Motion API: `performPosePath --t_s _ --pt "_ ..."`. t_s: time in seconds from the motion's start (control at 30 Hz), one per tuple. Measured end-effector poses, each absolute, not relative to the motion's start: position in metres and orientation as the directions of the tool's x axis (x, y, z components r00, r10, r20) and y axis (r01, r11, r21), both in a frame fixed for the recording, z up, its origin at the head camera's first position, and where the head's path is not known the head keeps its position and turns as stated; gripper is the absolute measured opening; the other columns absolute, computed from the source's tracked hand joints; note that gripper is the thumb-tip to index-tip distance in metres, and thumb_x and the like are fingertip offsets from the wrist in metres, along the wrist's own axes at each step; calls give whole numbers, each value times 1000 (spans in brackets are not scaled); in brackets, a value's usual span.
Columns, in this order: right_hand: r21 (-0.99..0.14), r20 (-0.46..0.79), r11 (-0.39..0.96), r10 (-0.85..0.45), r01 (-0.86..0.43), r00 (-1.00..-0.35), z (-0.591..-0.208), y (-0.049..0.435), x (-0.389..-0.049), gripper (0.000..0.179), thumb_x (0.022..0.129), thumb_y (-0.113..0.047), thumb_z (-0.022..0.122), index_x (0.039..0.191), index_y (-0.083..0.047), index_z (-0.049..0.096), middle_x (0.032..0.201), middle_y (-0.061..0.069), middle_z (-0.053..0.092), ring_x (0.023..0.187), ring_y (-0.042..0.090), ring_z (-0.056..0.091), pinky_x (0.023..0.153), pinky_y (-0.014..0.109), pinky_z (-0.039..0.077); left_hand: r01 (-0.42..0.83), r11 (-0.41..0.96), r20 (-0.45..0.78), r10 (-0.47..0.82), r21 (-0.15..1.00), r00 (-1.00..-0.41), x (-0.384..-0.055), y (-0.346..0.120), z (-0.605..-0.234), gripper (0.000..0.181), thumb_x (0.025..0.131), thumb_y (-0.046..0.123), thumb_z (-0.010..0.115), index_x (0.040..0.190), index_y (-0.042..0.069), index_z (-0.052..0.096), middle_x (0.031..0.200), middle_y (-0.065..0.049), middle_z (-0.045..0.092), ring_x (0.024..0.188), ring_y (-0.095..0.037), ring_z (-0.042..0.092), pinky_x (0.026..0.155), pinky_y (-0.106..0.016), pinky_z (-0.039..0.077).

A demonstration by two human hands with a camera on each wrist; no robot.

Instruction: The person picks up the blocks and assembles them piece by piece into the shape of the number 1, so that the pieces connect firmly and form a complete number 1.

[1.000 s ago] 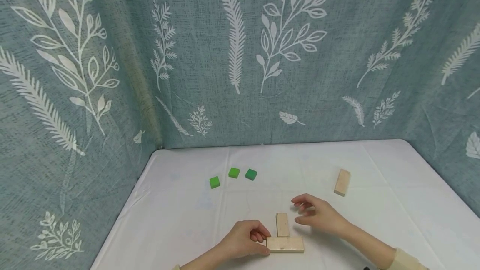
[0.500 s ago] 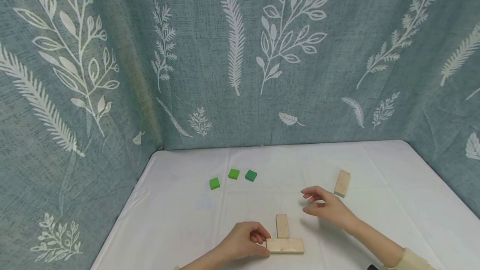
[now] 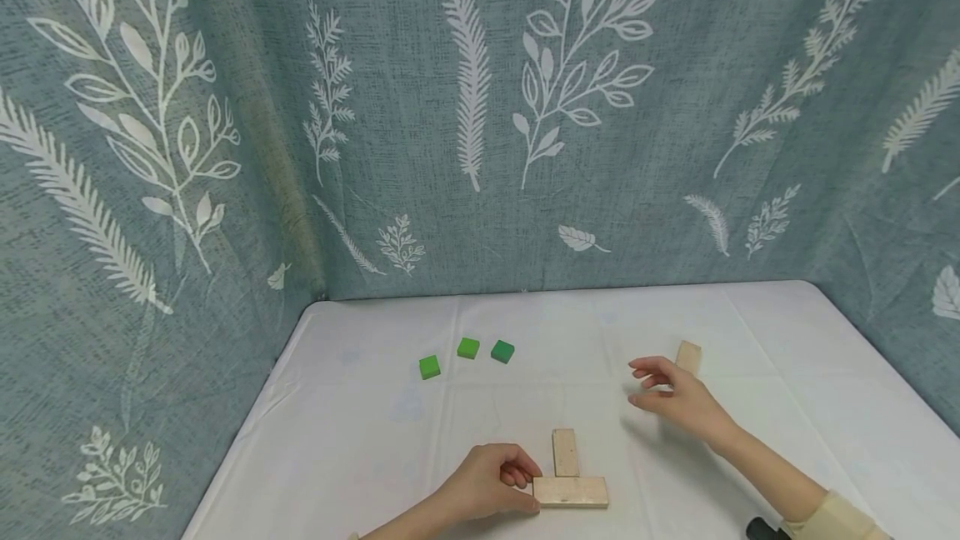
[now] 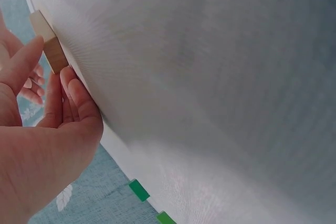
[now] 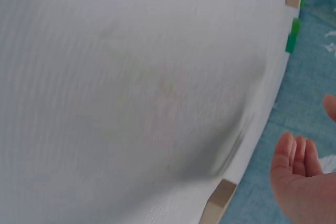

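At the front of the table, my left hand (image 3: 491,482) pinches the left end of a plain wooden block (image 3: 572,492) lying crosswise. The left wrist view shows its thumb and fingers at the end of this block (image 4: 50,40). A second wooden block (image 3: 566,452) points away from me, its near end against the crosswise one. My right hand (image 3: 678,398) hovers over the table to the right, fingers loosely bent and holding nothing. Just beyond it lies a third wooden block (image 3: 689,357), partly hidden by the hand; a wooden block (image 5: 219,203) also shows below the hand in the right wrist view.
Two light green blocks (image 3: 430,367) and a darker green block (image 3: 502,352) lie farther back, left of centre. White cloth covers the table (image 3: 360,423). A patterned blue-green curtain (image 3: 480,240) hangs behind it. Something black (image 3: 761,528) sits at my right wrist.
My right hand has moved right and away from me, from beside the two touching blocks to in front of the third one. The left hand keeps its grip in the same place.
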State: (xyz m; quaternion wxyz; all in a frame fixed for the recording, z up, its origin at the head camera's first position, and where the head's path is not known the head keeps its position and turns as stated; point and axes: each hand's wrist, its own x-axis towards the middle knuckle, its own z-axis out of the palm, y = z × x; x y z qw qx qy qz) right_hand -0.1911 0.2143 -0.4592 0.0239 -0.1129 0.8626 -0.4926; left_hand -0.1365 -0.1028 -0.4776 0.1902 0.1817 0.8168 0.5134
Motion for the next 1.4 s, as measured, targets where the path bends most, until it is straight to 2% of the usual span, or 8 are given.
performPosePath --t_s 0.2,0.6,0.87,1.2,1.4 --pt "-838 49 530 -162 -129 -986 -460 225 -197 55 88 -23 73 134 -1 51 124 16 57 105 24 53 86 34 47 99 415 -130 489 905 -862 -136 -102 -478 25 69 4 85 88 10 70 74 5 59 66 -3 49 62 -17 42" --pt "-837 6 545 -81 -49 -997 -457 243 -204 65 89 -32 72 140 -2 44 132 20 51 111 28 51 82 37 47 107 393 -115 502 913 -857 -136 -102 -478 25 69 2 84 89 8 70 75 4 59 66 -3 49 62 -17 41" --pt "-849 -19 528 -66 -18 -998 -459 256 -209 70 90 -33 70 143 0 38 135 22 47 112 28 49 82 33 47 106 395 -117 499 913 -859 -135 -102 -477 25 69 2 84 89 8 70 75 4 59 66 -3 49 62 -17 42" --pt "-815 -43 579 -40 11 -998 -461 271 -217 77 90 -36 70 145 4 33 142 28 38 120 39 42 85 45 44 107 398 -115 496 911 -861 -135 -102 -475 25 69 2 85 89 8 70 74 2 59 66 -4 49 62 -17 41" --pt "-806 -93 590 -30 57 -995 -461 278 -220 83 90 -36 69 146 7 26 146 30 29 126 46 34 93 57 39 106 397 -116 496 912 -861 -136 -102 -475 26 69 1 85 89 8 70 75 2 59 66 -4 49 62 -17 41"
